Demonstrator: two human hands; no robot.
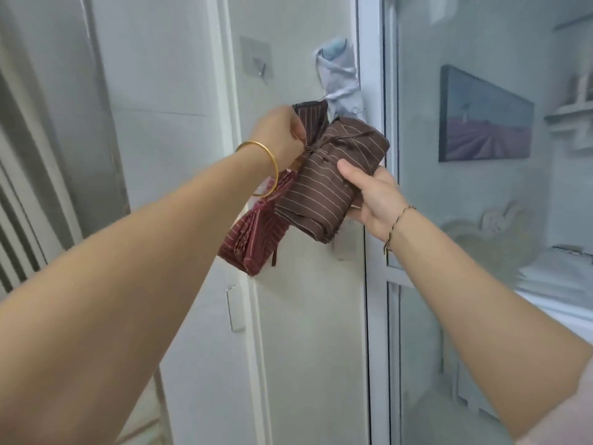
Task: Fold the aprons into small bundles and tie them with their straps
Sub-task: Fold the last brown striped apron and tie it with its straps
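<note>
Both hands up, holding the brown striped bundle [324, 184] in mid-air in front of the white door panel [305, 316]. All positions below are relative to that bundle.

Right hand [372, 194]: at its lower right side. Fingers wrapped behind it, thumb pressed on the striped front. Closed grip, carrying the bundle. Thin thread bracelet [396, 224] on that wrist.

Left hand [282, 133]: at its upper left. Fingers curled tight, pinching the strap [309, 151] right at the knot. Can't tell how much strap sits inside the fist. Gold bangle [269, 165] on that wrist, just left of the bundle.

Bundle itself: rolled and tilted, with the top end leaning right and the bottom end lower. The strap cinches it nearer the top end.

Other aprons:
- Dark brown striped bundle [313, 118]: behind and above left, against my left fingers, mostly hidden.
- Red striped bundle [253, 239]: below left, top part hidden behind my left wrist and the brown one. A strap end hangs down its right edge.
- Pale grey bundle [337, 78]: above, up against the door frame [373, 284]. What it hangs from is hidden.

Around:
- Metal wall hook [256, 67]: up and to the left.
- Door handle [232, 308]: well below, to the left.
- Framed picture [481, 120]: off to the right, seen in or through the glass, can't tell which. Blurred.
</note>
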